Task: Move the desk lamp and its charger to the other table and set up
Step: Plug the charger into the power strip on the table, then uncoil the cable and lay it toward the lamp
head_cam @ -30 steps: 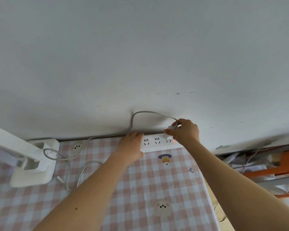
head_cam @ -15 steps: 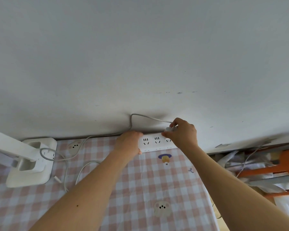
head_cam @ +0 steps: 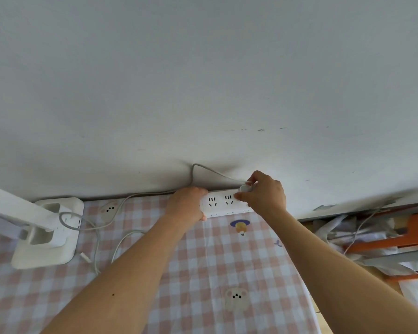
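Lamp [head_cam: 42,255] on checked tablecloth [head_cam: 215,261], white wall [head_cam: 203,80]

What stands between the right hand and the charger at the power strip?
Nothing visible. The right hand pinches the charger at the right end of the power strip; the left hand grips its left end, clear of the charger.

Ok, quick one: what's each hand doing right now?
Left hand: grips the left end of the power strip.
Right hand: pinches the charger plug at the strip's right end.
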A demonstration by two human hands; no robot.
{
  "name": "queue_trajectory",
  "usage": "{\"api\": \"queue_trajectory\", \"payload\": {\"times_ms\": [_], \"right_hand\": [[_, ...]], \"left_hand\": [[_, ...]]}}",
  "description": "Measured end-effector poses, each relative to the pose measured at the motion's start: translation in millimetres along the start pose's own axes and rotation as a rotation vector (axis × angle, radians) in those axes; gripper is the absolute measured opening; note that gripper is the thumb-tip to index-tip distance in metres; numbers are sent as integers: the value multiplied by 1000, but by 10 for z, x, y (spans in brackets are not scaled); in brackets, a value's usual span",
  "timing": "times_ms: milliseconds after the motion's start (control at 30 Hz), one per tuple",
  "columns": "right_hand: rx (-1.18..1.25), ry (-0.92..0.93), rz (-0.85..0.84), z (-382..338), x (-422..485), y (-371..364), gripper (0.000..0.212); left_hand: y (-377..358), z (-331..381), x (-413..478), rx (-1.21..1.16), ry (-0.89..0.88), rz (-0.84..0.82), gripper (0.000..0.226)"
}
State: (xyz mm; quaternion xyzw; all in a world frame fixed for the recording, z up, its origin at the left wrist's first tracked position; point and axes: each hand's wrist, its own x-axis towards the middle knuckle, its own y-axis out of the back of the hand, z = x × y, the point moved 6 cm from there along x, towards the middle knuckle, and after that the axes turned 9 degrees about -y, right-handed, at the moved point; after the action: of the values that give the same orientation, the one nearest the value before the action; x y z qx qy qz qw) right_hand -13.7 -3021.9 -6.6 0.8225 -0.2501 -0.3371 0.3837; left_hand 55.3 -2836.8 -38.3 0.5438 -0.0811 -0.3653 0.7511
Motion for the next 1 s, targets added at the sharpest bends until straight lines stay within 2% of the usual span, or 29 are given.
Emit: {"api": "queue_trajectory", "payload": {"times_ms": [467,600,833,1000], "right_hand": [[-8,-44,-6,32,50,-49,35],[-4,-55,-5,51,41,-53,34],[-32,-49,0,40,14,-53,33],[-75,-50,-13,43,-59,-40,35]], "left_hand": [[-72,-21,10,-4,-16,-6,72],[-75,11,-57,24,-72,-14,68],[293,-313,-525,-72,-82,210,45],[636,-664,-924,-75,-45,286,34]]}}
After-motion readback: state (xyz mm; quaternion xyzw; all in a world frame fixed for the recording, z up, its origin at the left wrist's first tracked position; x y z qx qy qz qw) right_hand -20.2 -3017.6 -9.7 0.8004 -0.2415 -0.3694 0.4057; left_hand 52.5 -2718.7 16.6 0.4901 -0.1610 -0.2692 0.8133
